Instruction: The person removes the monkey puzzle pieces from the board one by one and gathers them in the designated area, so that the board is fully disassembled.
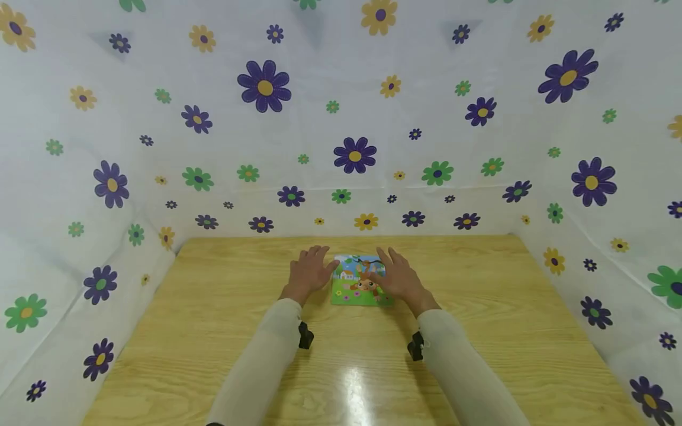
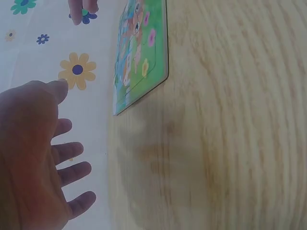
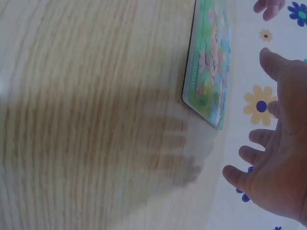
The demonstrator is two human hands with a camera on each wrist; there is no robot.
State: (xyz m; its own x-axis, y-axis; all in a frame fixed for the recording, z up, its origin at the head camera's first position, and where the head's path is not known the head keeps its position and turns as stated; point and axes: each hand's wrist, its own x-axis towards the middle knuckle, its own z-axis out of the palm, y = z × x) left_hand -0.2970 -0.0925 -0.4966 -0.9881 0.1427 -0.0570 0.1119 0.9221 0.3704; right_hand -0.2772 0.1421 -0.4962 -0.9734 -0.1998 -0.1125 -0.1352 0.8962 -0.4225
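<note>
We see a monkey picture board (image 1: 353, 289) on the table (image 1: 197, 325). Our left hand (image 1: 309, 274) and right hand (image 1: 402, 279) hover near it, fingers outstretched.

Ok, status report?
Left bare hand, right bare hand: hovering, holding nothing. Colourful, flat rectangular monkey-picture board: on pale wooden table, between hands. No obstruction seen.

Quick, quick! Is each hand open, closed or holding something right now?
Left hand: grip open, holding nothing, near the monkey picture board.
Right hand: grip open too, holding nothing.
</note>
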